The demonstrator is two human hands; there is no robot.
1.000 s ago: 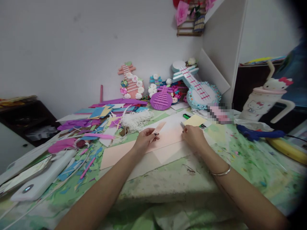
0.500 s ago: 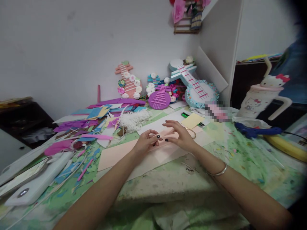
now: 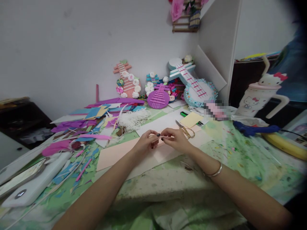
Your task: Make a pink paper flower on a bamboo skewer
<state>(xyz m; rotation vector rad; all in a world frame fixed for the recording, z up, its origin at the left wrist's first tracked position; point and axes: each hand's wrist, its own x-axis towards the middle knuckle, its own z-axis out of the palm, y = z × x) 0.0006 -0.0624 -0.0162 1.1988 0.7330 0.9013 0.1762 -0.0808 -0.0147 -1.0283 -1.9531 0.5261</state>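
I can't read any words or numbers here; the cup (image 3: 261,97) behind the banana (image 3: 284,146) carries a Hello Kitty picture (image 3: 250,102).

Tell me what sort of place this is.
Likely a small craft workspace, perhaps in a home: scissors lie within the right hand's reach, coloured scraps heap up at the left, and a purple lute-shaped model stands at the back.

two hands (image 3: 145,142) (image 3: 176,140), one pair of scissors (image 3: 181,127), one tumbler (image 3: 256,99)
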